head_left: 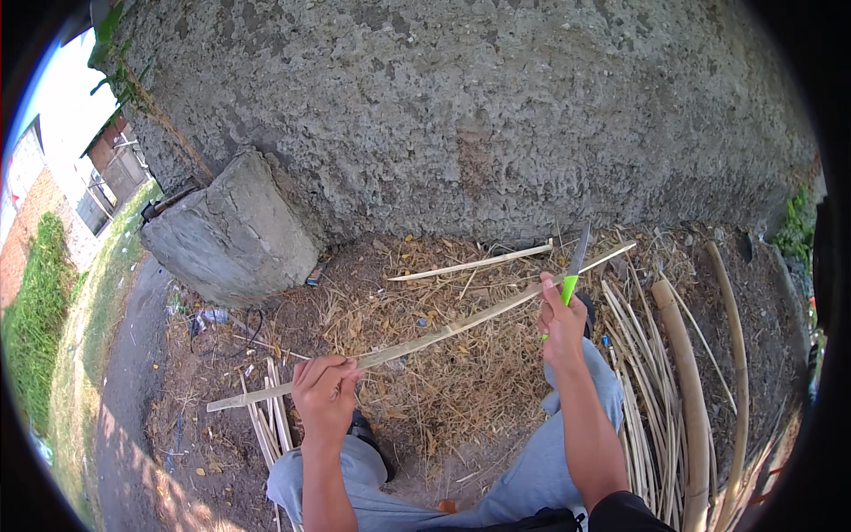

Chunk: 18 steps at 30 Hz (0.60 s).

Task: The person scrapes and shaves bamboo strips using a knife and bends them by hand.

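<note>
A long, pale split bamboo strip (443, 332) slants across in front of me, its left end lower and nearer than its right. My left hand (325, 390) is closed round the strip toward its left end. In my right hand (563, 324) is a knife (580, 253) with a bright green handle, its blade pointing up and away from me. The strip passes behind or against that hand's fingers and the knife; whether they grip it too is hard to make out. Another bamboo strip (470, 266) lies on the ground beyond.
Split bamboo strips (640, 390) lie heaped at my right, beside a thick bamboo pole (683, 390) and a thinner pole (734, 355). More strips (277, 410) lie by my left leg. A rough wall (479, 115) rises ahead, with a concrete block (235, 230) at left. Shavings (461, 381) litter the ground.
</note>
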Tool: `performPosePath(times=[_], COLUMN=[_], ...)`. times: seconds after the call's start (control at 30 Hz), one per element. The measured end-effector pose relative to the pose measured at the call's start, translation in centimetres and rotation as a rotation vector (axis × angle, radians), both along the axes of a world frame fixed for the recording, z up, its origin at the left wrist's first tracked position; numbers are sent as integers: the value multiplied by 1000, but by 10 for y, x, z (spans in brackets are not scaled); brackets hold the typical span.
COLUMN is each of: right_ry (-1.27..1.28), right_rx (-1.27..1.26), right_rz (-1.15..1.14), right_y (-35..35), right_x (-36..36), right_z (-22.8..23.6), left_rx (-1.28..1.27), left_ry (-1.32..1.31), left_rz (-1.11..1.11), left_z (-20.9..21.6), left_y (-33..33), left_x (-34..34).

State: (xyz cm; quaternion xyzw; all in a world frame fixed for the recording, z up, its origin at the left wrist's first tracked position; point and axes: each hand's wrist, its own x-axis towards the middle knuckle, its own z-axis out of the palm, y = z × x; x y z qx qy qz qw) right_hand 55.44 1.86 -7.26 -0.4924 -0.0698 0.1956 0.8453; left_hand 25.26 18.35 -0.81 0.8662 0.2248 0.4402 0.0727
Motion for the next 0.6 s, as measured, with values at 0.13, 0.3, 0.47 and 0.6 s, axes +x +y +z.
performPosePath(times=[0.13, 0.3, 0.47, 0.6], right_ry=[-8, 17, 8, -4], right_rx=[117, 179, 200, 191], right_rz=[81, 95, 104, 101], right_y=[-1, 0, 2, 1], right_x=[1, 3, 3, 2], right_z=[-2, -4, -6, -5], left_rx=[-26, -132, -164, -204], left_ry=[6, -26, 1, 18], left_rz=[13, -21, -48, -59], left_z=[-3, -5, -6, -8], left_y=[2, 0, 2, 3], left_x=[1, 4, 2, 1])
